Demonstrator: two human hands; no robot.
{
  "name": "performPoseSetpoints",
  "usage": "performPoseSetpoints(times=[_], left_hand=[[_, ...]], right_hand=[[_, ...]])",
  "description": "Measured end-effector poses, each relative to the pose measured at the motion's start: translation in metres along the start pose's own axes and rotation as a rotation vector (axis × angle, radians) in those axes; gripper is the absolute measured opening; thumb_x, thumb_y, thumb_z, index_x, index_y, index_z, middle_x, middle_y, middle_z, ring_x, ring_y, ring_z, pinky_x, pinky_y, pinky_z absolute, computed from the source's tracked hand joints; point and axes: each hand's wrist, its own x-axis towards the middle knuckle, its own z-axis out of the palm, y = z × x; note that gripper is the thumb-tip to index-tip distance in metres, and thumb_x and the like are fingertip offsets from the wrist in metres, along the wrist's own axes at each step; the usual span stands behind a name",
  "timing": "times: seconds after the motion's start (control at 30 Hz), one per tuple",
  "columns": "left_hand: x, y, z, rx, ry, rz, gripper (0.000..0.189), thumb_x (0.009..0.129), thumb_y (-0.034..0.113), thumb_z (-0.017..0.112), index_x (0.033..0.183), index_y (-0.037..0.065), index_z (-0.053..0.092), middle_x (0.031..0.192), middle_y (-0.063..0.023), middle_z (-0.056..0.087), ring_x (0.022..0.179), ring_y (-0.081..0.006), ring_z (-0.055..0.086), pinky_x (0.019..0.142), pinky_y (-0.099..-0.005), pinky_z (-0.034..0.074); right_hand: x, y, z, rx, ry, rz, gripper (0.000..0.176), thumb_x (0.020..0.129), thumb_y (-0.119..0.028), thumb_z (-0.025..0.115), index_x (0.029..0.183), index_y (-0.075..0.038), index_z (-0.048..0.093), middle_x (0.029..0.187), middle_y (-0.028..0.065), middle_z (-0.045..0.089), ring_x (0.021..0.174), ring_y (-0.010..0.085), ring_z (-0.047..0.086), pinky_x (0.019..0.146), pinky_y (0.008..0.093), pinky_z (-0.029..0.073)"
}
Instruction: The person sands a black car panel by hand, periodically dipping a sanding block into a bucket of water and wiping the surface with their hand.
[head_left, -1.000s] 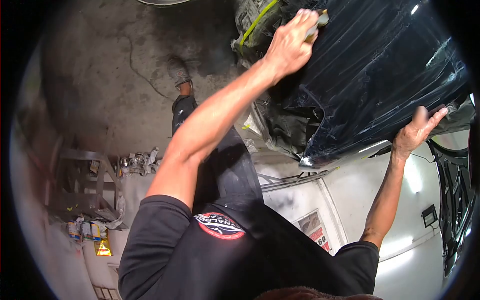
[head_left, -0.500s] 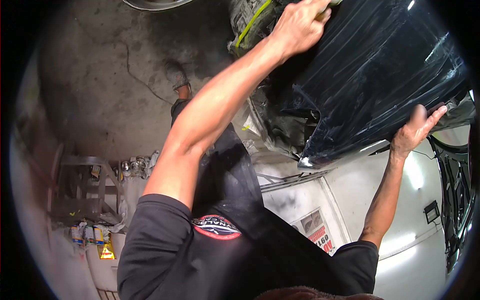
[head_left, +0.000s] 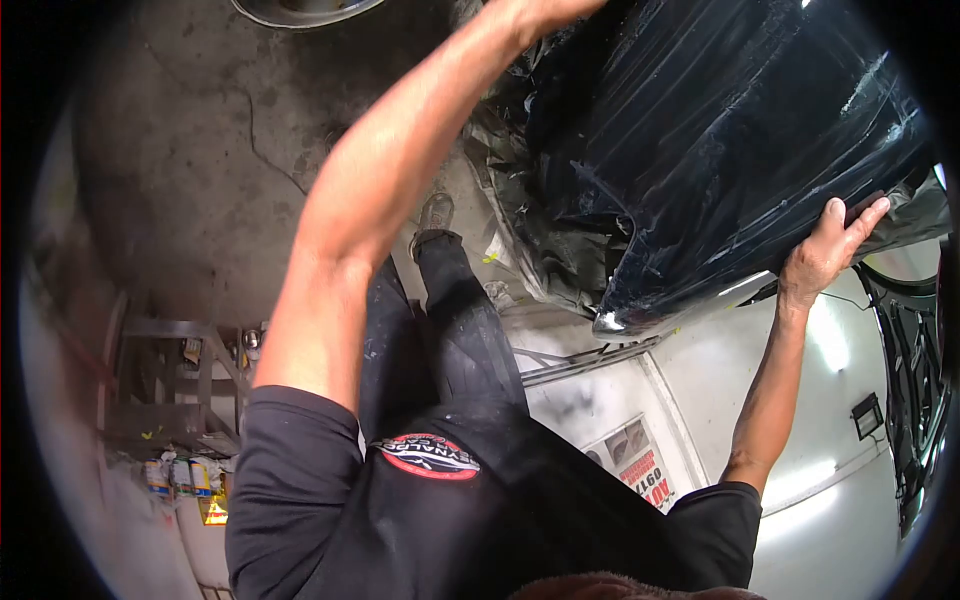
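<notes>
Spanning the upper right, the dark panel shows pale streaks. At its lower edge, the right hand is open, fingers spread; the left hand's grip, cropped at top, I can't tell. The shirt logo seems to read "REYNALDO"; a poster shows "0917". Dark sheeting borders the panel, above stained floor.

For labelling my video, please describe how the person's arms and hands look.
Both arms have short black T-shirt sleeves; the forearms are bare, without any visible watch. The right hand shows no glove or ring; the left hand is mostly cut off.
</notes>
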Motion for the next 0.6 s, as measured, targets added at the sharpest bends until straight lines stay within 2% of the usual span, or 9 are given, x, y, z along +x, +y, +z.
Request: performPoseSetpoints(times=[0.07, 0.13, 0.23, 0.33, 0.4, 0.5, 0.53, 0.57, 0.6], left_hand=[[-0.035, -0.045, 0.033, -0.112, 0.242, 0.263, 0.029, 0.102, 0.016, 0.05, 0.123, 0.004, 0.067, 0.1, -0.0143, 0.073, 0.093, -0.0239, 0.066, 0.081, -0.0369, 0.05], [-0.106, -0.081, 0.058, 0.281, 0.277, 0.485, 0.068, 0.071, -0.014, 0.059, 0.138, -0.002, 0.054, 0.141, -0.0236, 0.058, 0.136, -0.0386, 0.051, 0.117, -0.0447, 0.043], [-0.159, -0.088, 0.083, 0.187, 0.342, 0.286, 0.064, 0.069, -0.014, 0.056, 0.133, -0.005, 0.058, 0.139, -0.0245, 0.059, 0.136, -0.0394, 0.052, 0.118, -0.0447, 0.041], [-0.082, -0.054, 0.08, 0.129, 0.416, 0.46, 0.059, 0.071, -0.01, 0.056, 0.129, -0.003, 0.062, 0.136, -0.0253, 0.06, 0.132, -0.0403, 0.054, 0.116, -0.0445, 0.043], [-0.023, 0.007, 0.065, 0.045, 0.129, 0.21, 0.057, 0.072, -0.006, 0.056, 0.129, -0.002, 0.062, 0.134, -0.0253, 0.061, 0.13, -0.0412, 0.055, 0.113, -0.0443, 0.046], [-0.012, -0.004, 0.082, -0.418, 0.342, 0.447, 0.029, 0.103, 0.014, 0.048, 0.122, 0.003, 0.067, 0.105, -0.0201, 0.072, 0.093, -0.0298, 0.069, 0.082, -0.0389, 0.051], [-0.039, -0.008, 0.07, 0.104, 0.222, 0.227, 0.058, 0.071, -0.007, 0.056, 0.128, 0.0, 0.062, 0.132, -0.0242, 0.063, 0.128, -0.0409, 0.057, 0.111, -0.0443, 0.048], [-0.058, -0.038, 0.082, 0.112, 0.412, 0.465, 0.06, 0.072, -0.01, 0.058, 0.131, 0.001, 0.061, 0.133, -0.023, 0.063, 0.129, -0.0392, 0.057, 0.113, -0.0443, 0.046], [-0.084, -0.051, 0.084, 0.172, 0.431, 0.452, 0.065, 0.071, -0.013, 0.061, 0.134, 0.0, 0.06, 0.136, -0.0224, 0.062, 0.131, -0.038, 0.056, 0.115, -0.0443, 0.044]], right_hand=[[0.0, 0.002, -0.002, -0.006, -0.009, -0.022, 0.079, 0.107, -0.037, 0.049, 0.158, 0.011, 0.013, 0.167, 0.0263, 0.014, 0.157, 0.0322, 0.012, 0.128, 0.0409, 0.008], [0.0, 0.004, -0.001, 0.021, -0.012, -0.026, 0.078, 0.107, -0.035, 0.049, 0.158, 0.011, 0.012, 0.167, 0.0263, 0.013, 0.157, 0.032, 0.012, 0.128, 0.041, 0.009], [0.0, 0.003, -0.001, -0.031, -0.013, -0.027, 0.076, 0.108, -0.032, 0.048, 0.159, 0.01, 0.011, 0.168, 0.0259, 0.013, 0.157, 0.0312, 0.011, 0.128, 0.0409, 0.009], [-0.001, 0.003, -0.002, -0.019, -0.021, -0.038, 0.074, 0.108, -0.031, 0.047, 0.159, 0.01, 0.011, 0.168, 0.0257, 0.013, 0.157, 0.0311, 0.011, 0.128, 0.0408, 0.009], [0.0, 0.003, 0.0, -0.004, -0.016, -0.027, 0.074, 0.108, -0.031, 0.047, 0.159, 0.01, 0.011, 0.168, 0.0256, 0.013, 0.157, 0.0313, 0.011, 0.128, 0.0408, 0.009], [-0.001, 0.002, -0.002, 0.011, -0.023, -0.013, 0.075, 0.108, -0.032, 0.047, 0.159, 0.01, 0.011, 0.168, 0.0256, 0.013, 0.157, 0.0316, 0.011, 0.128, 0.0408, 0.009], [0.0, 0.002, -0.001, 0.021, -0.016, -0.009, 0.075, 0.108, -0.032, 0.048, 0.159, 0.01, 0.011, 0.168, 0.0256, 0.013, 0.157, 0.0317, 0.011, 0.128, 0.0408, 0.009], [0.001, 0.001, -0.003, -0.043, -0.022, -0.023, 0.077, 0.108, -0.034, 0.048, 0.159, 0.01, 0.012, 0.168, 0.0255, 0.013, 0.157, 0.0316, 0.011, 0.128, 0.0407, 0.009], [0.002, 0.001, -0.002, -0.039, -0.015, -0.025, 0.078, 0.108, -0.036, 0.048, 0.159, 0.01, 0.012, 0.168, 0.0255, 0.013, 0.157, 0.0316, 0.011, 0.127, 0.0407, 0.009]])
